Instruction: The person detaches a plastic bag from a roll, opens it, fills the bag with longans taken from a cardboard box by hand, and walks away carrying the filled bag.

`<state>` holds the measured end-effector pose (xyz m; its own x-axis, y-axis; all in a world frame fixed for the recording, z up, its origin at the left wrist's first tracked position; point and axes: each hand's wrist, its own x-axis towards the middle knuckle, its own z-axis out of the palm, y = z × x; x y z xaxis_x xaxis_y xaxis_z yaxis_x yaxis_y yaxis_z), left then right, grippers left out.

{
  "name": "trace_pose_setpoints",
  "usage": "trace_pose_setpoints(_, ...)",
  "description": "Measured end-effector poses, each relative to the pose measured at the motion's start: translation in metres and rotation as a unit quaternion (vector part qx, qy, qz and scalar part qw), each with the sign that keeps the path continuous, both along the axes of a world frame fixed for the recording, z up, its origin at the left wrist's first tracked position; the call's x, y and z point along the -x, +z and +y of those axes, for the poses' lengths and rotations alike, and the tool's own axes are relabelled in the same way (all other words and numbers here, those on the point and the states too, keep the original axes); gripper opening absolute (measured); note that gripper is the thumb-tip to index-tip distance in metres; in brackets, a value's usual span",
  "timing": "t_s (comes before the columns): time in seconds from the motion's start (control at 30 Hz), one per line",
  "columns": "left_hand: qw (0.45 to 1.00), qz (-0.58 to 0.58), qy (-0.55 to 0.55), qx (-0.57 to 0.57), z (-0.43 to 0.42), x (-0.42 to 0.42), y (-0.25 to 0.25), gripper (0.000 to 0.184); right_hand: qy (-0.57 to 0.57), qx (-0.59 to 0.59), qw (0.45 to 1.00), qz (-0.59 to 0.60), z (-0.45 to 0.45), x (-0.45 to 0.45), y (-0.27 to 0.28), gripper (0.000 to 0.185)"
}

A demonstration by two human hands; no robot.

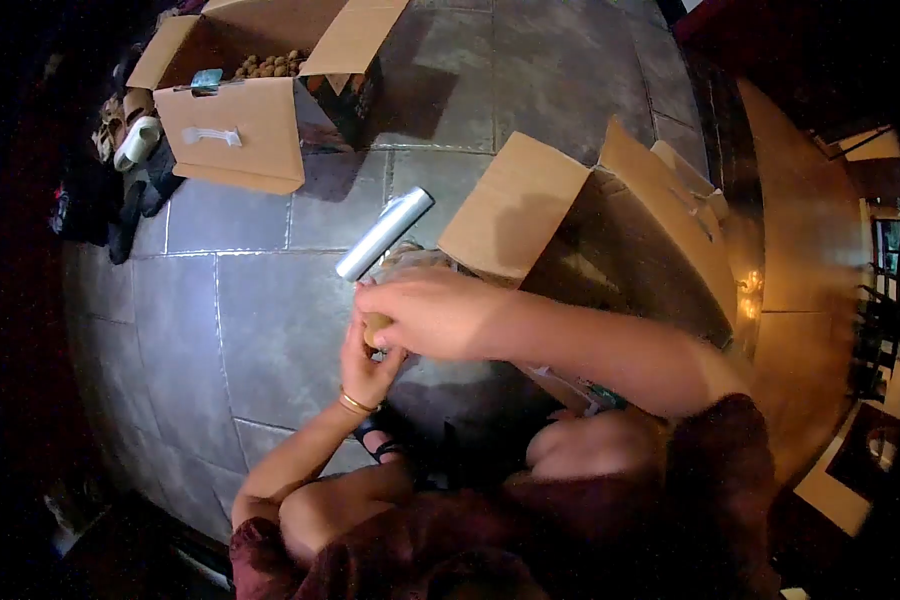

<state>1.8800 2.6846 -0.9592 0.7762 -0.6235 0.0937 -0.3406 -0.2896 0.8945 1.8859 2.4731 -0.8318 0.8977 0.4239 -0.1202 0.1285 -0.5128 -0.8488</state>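
My left hand (368,362), with a gold bangle at its wrist, is closed around a small tan rounded thing (375,328) that looks like a piece of fruit. From the right, my right hand (425,312) reaches over and grips the same piece, its fingers meeting those of the left. Much of the piece is covered by fingers, so its exact kind is unclear. Just beyond both hands a shiny silver roll (385,235) lies slanted on the floor. Partly hidden behind my right hand is some clear crinkled plastic (415,255).
An open cardboard box (232,140) at the upper left holds several brown round things (272,66). Another open cardboard box (515,205) stands at my right, close to my forearm. Shoes (137,143) lie at the far left on the grey tiled floor (280,330).
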Motion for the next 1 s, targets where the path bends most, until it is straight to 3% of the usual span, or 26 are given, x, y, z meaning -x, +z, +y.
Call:
trace_pose_setpoints(0.03, 0.999, 0.033, 0.02, 0.015, 0.001, 0.002, -0.002, 0.094, 0.006, 0.065, 0.998, -0.013, 0.015, -0.008, -0.023, 0.019)
trace_pose_setpoints(0.1, 0.966, 0.222, 0.093, 0.094, -0.006, 0.01, 0.006, 0.094, 0.041, 0.181, 0.982, 0.022, 0.037, -0.019, -0.055, 0.019)
trace_pose_setpoints(0.2, 0.978, 0.173, 0.095, 0.064, -0.004, 0.003, 0.012, 0.091, 0.031, 0.251, 0.966, 0.056, 0.05, -0.028, -0.075, 0.019)
trace_pose_setpoints(0.23, 0.979, 0.167, 0.095, 0.063, -0.001, 0.005, 0.012, 0.093, 0.028, 0.207, 0.977, 0.05, 0.046, -0.025, -0.08, 0.019)
trace_pose_setpoints(0.3, 0.986, 0.139, 0.077, 0.039, 0.006, 0.008, 0.003, 0.093, 0.016, 0.118, 0.992, 0.042, 0.028, -0.013, -0.066, 0.019)
trace_pose_setpoints(0.37, 0.991, 0.116, 0.057, 0.029, 0.01, 0.011, -0.005, 0.091, -0.01, 0.145, 0.989, -0.034, 0.007, 0.006, -0.036, 0.016)
trace_pose_setpoints(0.4, 0.99, 0.119, 0.064, 0.027, 0.007, 0.013, 0.001, 0.087, -0.026, 0.113, 0.993, -0.014, -0.013, 0.014, -0.002, 0.015)
trace_pose_setpoints(0.43, 0.988, 0.139, 0.066, 0.02, 0.005, 0.014, 0.007, 0.085, -0.023, 0.175, 0.984, 0.008, -0.034, 0.02, 0.027, 0.015)
trace_pose_setpoints(0.47, 0.985, 0.16, 0.067, 0.016, 0.003, 0.013, 0.01, 0.084, -0.059, 0.137, 0.983, -0.109, -0.065, 0.038, 0.035, 0.017)
trace_pose_setpoints(0.5, 0.988, 0.139, 0.057, 0.019, 0.0, 0.012, 0.011, 0.083, -0.107, 0.134, 0.985, -0.026, -0.096, 0.048, 0.069, 0.017)
trace_pose_setpoints(0.53, 0.992, 0.114, 0.05, 0.024, -0.002, 0.01, 0.011, 0.082, -0.196, 0.144, 0.969, -0.033, -0.121, 0.066, 0.073, 0.016)
trace_pose_setpoints(0.6, 0.992, 0.116, 0.041, 0.017, 0.002, 0.009, 0.005, 0.083, -0.23, 0.262, 0.934, 0.081, -0.162, 0.102, 0.064, 0.012)
trace_pose_setpoints(0.67, 0.996, 0.084, 0.024, 0.025, -0.005, 0.01, 0.011, 0.082, -0.18, 0.284, 0.926, 0.168, -0.188, 0.149, -0.013, 0.009)
trace_pose_setpoints(0.73, 0.996, 0.089, 0.03, 0.008, 0.004, 0.01, -0.002, 0.082, -0.058, 0.394, 0.854, 0.333, -0.187, 0.185, -0.091, 0.016)
trace_pose_setpoints(0.87, 0.995, 0.096, 0.038, 0.01, -0.011, 0.014, 0.019, 0.083, -0.148, 0.48, 0.822, 0.268, -0.182, 0.297, -0.304, 0.023)
trace_pose_setpoints(1.0, 0.996, 0.081, 0.036, 0.0, -0.002, 0.013, 0.01, 0.082, -0.179, 0.435, 0.778, 0.415, -0.184, 0.3, -0.328, 0.027)
